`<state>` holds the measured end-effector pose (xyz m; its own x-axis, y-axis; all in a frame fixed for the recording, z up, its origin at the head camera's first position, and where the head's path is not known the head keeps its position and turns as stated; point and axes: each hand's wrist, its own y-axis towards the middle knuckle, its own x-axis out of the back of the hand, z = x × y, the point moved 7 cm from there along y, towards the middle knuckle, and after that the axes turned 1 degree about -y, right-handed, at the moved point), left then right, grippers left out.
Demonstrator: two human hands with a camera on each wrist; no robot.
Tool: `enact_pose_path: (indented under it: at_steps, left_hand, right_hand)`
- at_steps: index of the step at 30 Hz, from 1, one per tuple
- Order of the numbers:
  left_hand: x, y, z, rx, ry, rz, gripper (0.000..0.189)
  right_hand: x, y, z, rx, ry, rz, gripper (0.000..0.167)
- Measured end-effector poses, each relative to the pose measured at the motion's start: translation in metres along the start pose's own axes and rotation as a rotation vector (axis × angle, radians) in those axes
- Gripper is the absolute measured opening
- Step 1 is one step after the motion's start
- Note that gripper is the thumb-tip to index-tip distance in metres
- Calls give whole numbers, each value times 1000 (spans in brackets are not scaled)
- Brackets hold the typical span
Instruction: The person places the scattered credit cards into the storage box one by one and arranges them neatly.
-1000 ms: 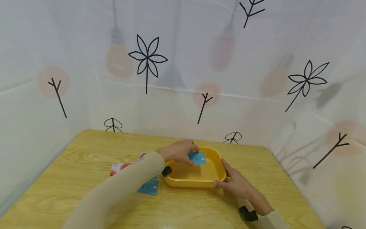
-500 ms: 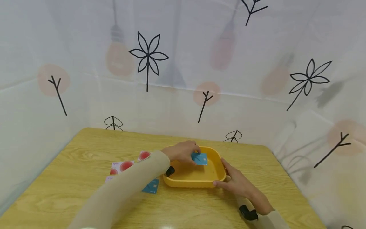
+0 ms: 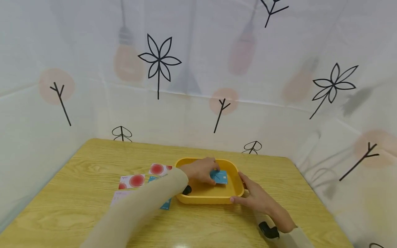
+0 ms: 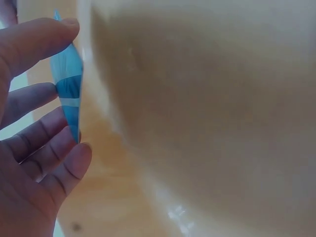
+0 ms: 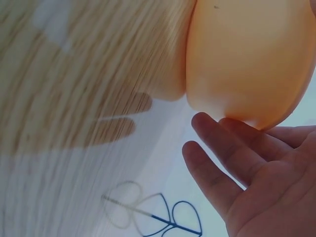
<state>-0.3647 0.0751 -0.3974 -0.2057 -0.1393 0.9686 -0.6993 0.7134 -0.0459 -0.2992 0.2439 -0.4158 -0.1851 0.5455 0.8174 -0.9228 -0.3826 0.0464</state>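
Note:
My left hand is inside the yellow tray and pinches a blue bank card with a small pale chip. In the left wrist view the thumb and fingers hold the card by its edges. The right hand rests against the tray's near right corner, thumb at the front wall and fingers along the right side. In the right wrist view its fingers are mostly straight, some touching the tray's outer wall.
Left of the tray lie red-and-white cards, a pale purple card and blue cards, partly hidden under the left sleeve. A wooden table carries everything, with a patterned white cloth behind it.
My left hand has moved slightly right and down into the tray with the blue bank card. More of the cards at the left now show. The right hand stays at the tray's corner.

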Motion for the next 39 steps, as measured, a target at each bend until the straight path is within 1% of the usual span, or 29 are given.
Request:
enact_pose_path:
  at_steps: [3, 6, 11, 27, 39]
  left_hand:
    - [-4, 3, -2, -10, 40, -3, 54]
    - [-8, 6, -2, -17, 60, -5, 55]
    - [-10, 8, -3, -15, 57, -5, 57]
    - [-12, 7, -6, -7, 120, 29, 49]
    - [-13, 6, -5, 10, 123, 32, 46]
  right_hand:
    - [0, 0, 1, 3, 4, 2, 106]
    - [0, 0, 2, -3, 9, 6, 106]
    - [1, -1, 3, -12, 18, 10, 106]
    - [1, -1, 3, -17, 2, 2, 106]
    - [0, 0, 2, -19, 12, 8, 105]
